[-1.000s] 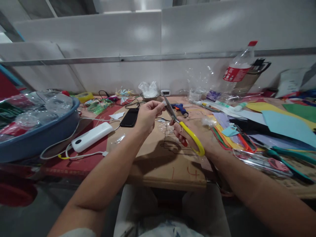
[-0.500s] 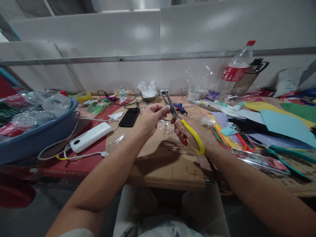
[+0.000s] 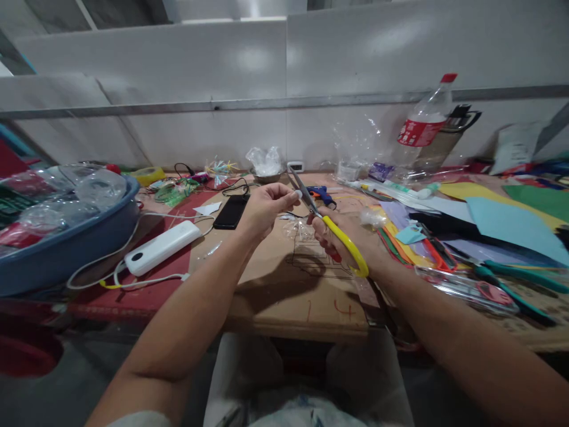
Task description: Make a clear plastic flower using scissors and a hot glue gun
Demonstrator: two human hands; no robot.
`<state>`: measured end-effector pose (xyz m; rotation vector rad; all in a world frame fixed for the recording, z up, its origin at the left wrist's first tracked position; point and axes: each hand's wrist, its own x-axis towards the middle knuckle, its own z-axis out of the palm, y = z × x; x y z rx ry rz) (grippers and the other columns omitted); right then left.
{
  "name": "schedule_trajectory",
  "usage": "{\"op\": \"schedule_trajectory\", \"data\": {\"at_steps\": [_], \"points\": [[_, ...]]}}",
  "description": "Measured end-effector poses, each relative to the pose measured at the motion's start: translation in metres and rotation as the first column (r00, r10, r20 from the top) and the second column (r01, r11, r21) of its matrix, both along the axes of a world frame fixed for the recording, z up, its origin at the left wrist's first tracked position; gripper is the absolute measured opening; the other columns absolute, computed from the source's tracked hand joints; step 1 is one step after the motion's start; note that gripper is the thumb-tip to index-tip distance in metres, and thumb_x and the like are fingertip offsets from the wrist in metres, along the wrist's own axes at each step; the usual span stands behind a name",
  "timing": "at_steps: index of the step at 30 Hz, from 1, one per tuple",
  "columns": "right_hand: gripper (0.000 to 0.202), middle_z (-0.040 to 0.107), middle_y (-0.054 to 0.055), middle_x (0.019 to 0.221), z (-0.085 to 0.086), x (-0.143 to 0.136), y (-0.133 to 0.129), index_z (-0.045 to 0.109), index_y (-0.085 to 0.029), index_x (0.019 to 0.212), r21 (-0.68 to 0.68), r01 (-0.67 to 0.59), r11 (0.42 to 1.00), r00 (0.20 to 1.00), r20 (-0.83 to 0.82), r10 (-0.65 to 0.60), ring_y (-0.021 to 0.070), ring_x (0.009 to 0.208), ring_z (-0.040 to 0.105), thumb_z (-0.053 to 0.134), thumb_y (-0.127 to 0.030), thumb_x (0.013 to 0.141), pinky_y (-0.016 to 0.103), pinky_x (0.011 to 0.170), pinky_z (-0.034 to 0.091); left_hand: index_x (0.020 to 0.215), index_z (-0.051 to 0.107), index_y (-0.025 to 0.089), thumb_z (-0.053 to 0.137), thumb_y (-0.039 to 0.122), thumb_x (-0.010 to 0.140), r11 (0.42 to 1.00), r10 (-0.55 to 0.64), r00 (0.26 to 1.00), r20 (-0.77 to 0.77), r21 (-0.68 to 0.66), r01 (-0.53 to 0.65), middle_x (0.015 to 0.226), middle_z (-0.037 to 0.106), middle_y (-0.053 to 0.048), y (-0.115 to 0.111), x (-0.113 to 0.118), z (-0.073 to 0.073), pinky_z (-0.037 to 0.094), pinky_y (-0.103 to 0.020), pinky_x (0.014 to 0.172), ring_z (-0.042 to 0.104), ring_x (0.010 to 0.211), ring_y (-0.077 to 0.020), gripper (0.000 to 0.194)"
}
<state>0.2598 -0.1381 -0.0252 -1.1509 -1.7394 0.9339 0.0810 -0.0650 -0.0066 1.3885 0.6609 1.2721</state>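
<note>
My left hand [image 3: 272,206] pinches a small whitish piece [image 3: 298,194] between thumb and fingertips; its kind is too small to make out. My right hand [image 3: 329,234] grips a pair of scissors [image 3: 345,242] with yellow and red handles. The steel blades point up and to the left, their edges close beside the small piece. Whether they touch it I cannot tell. Below both hands lies a brown cardboard sheet [image 3: 284,302] with pen lines and red marks on it. Clear plastic scraps [image 3: 299,230] rest on the board between my hands.
On the left are a blue basin [image 3: 89,237] of plastic bottles, a white power bank [image 3: 162,246] with cables and a black phone [image 3: 230,212]. A blue glue gun [image 3: 322,194] lies behind my right hand. Coloured sheets [image 3: 511,222], pliers [image 3: 524,274] and a large bottle [image 3: 424,121] stand rightward.
My left hand has drawn slightly left with the small piece, widening the gap to my right hand. The scissors have shifted slightly left, their blades now closer together.
</note>
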Motion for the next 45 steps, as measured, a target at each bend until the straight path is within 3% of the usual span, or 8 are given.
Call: {"op": "schedule_trajectory", "data": {"at_steps": [5,17,26,30,34,37,42,45], "points": [[0.061,0.044,-0.006,0.065,0.003,0.000,-0.001,0.050,-0.022,0.095,-0.077,-0.001,0.997,0.998,0.063,0.006,0.0081,0.047,0.039,0.049,-0.082,0.084,0.022,0.043,0.034,0.065,0.064,0.014,0.085,0.026,0.068,1.000,0.011,0.999,-0.040,-0.019,-0.011,0.063,0.064,-0.001,0.001,-0.003,0.001,0.040,-0.021,0.058,0.053,0.058,-0.0065,0.024],[0.059,0.044,-0.005,0.063,0.004,0.000,-0.005,0.049,-0.021,0.088,-0.015,-0.045,0.999,0.994,0.102,0.046,0.0088,0.048,0.040,0.047,-0.081,0.085,0.022,0.044,0.032,0.063,0.064,0.013,0.087,0.027,0.067,1.000,-0.026,0.992,-0.121,-0.002,0.026,0.061,0.064,-0.002,0.008,-0.013,0.005,0.041,-0.021,0.055,0.053,0.054,-0.0065,0.027],[0.048,0.045,-0.006,0.059,0.007,-0.003,-0.010,0.049,-0.023,0.086,-0.111,-0.041,0.993,0.998,0.043,0.046,0.0077,0.043,0.038,0.059,-0.069,0.086,0.021,0.038,0.029,0.065,0.066,0.012,0.084,0.022,0.069,0.998,-0.069,0.985,-0.156,-0.008,0.069,0.063,0.065,-0.003,0.011,-0.024,0.009,0.042,-0.020,0.056,0.055,0.057,-0.0068,0.021],[0.050,0.043,-0.009,0.058,0.000,-0.006,-0.006,0.049,-0.024,0.097,-0.237,-0.068,0.969,0.989,-0.143,0.035,0.0073,0.037,0.036,0.059,-0.071,0.084,0.021,0.032,0.030,0.064,0.063,0.013,0.085,0.024,0.069,0.989,-0.143,0.989,-0.030,-0.032,0.142,0.062,0.063,-0.002,0.015,-0.029,0.010,0.043,-0.019,0.057,0.055,0.056,-0.0068,0.025],[0.046,0.048,-0.009,0.063,-0.004,-0.007,0.002,0.049,-0.024,0.106,-0.060,0.004,0.998,0.952,-0.306,-0.022,0.0081,0.038,0.042,0.069,-0.058,0.082,0.023,0.035,0.037,0.064,0.059,0.014,0.087,0.027,0.068,0.954,-0.242,0.952,0.185,-0.131,0.268,0.062,0.059,0.001,0.013,-0.022,0.006,0.046,-0.021,0.059,0.051,0.055,-0.0059,0.031],[0.043,0.050,-0.009,0.064,0.000,-0.006,0.004,0.051,-0.024,0.107,0.052,0.101,0.994,0.939,-0.334,-0.078,0.0091,0.044,0.046,0.075,-0.046,0.079,0.024,0.039,0.041,0.063,0.056,0.014,0.087,0.031,0.068,0.932,-0.287,0.936,0.204,-0.167,0.323,0.065,0.057,0.002,0.010,-0.011,-0.001,0.046,-0.022,0.060,0.049,0.055,-0.0051,0.035],[0.048,0.062,-0.005,0.076,0.004,-0.004,0.003,0.049,-0.024,0.110,0.125,0.196,0.973,0.910,-0.392,-0.133,0.0088,0.050,0.051,0.079,-0.043,0.076,0.024,0.045,0.043,0.070,0.064,0.015,0.083,0.038,0.073,0.995,-0.085,0.994,-0.062,0.055,0.088,0.066,0.062,0.000,0.004,0.001,-0.009,0.042,-0.022,0.061,0.051,0.060,-0.0076,0.030],[0.054,0.067,-0.002,0.087,0.002,-0.001,0.004,0.046,-0.025,0.113,0.159,0.249,0.955,0.898,-0.408,-0.166,0.0100,0.057,0.056,0.080,-0.045,0.076,0.025,0.050,0.047,0.072,0.068,0.016,0.079,0.036,0.077,0.954,0.100,0.963,-0.250,0.299,-0.021,0.066,0.064,-0.001,-0.002,0.003,-0.009,0.039,-0.024,0.060,0.051,0.061,-0.0098,0.023]]}}
